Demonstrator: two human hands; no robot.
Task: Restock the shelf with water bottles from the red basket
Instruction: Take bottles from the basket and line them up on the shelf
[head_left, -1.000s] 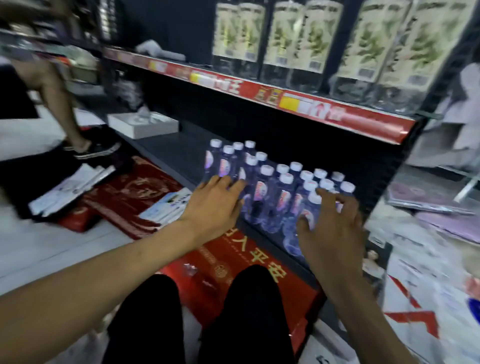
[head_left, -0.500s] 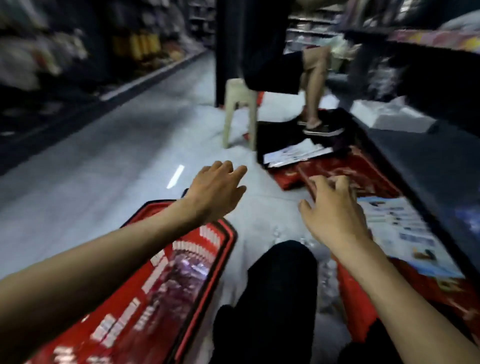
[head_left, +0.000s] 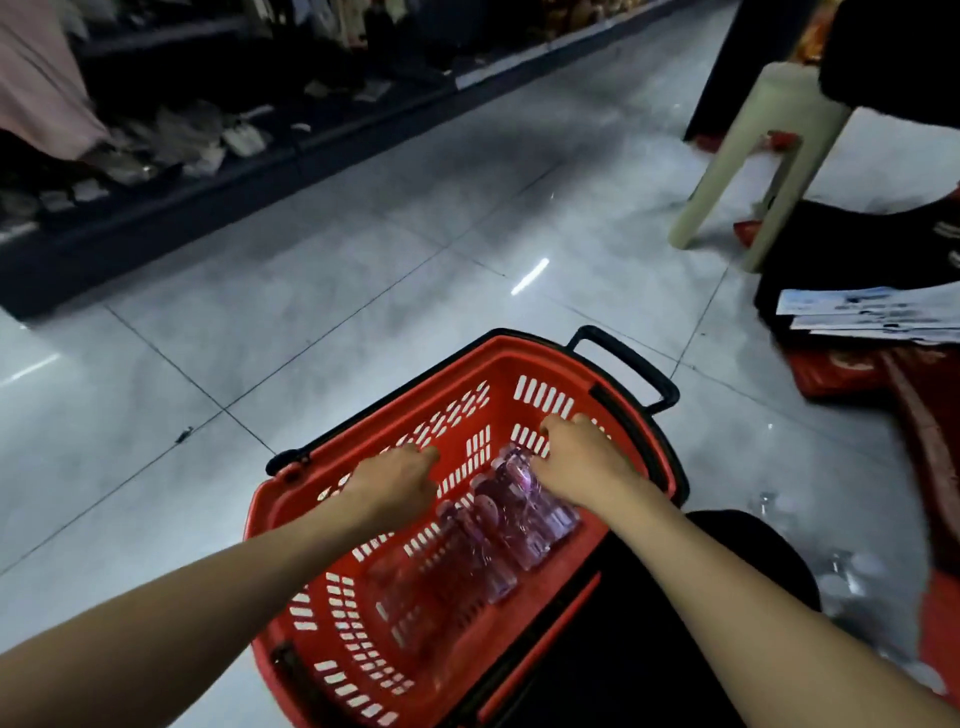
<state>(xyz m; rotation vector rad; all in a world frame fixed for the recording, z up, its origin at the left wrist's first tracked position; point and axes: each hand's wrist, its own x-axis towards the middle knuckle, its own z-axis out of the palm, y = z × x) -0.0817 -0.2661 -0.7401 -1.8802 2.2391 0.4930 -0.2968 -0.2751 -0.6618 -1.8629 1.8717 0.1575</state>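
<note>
Head camera looks down into the red basket (head_left: 519, 358), which sits on the shiny floor (head_left: 363, 260) right in front of the person's knees. The water bottles (head_left: 498, 519) are in the bottom of the basket. They lie on their sides, packed close in a row, more on the right side than the left. They look a bit blurry and purple. The left hand (head_left: 389, 480) is low inside the basket, just beside the left end of the row, with its fingers bent down. The right hand (head_left: 576, 462) is over the far end of the bottles, with its fingers bent down too. Both hands hide their own fingertips, so I cannot tell if either one has hold of a bottle yet or is only touching. I think the two hands go in together, one at each side, so the person can scoop up a few bottles at once and not just one. The basket is kept close so the reach is short. Its black handle (head_left: 628, 364) is folded back, out of the way of the arms. No shelf for these bottles shows here, so it must be off to one side. A pale stool (head_left: 769, 130) stands far off on the right.
</note>
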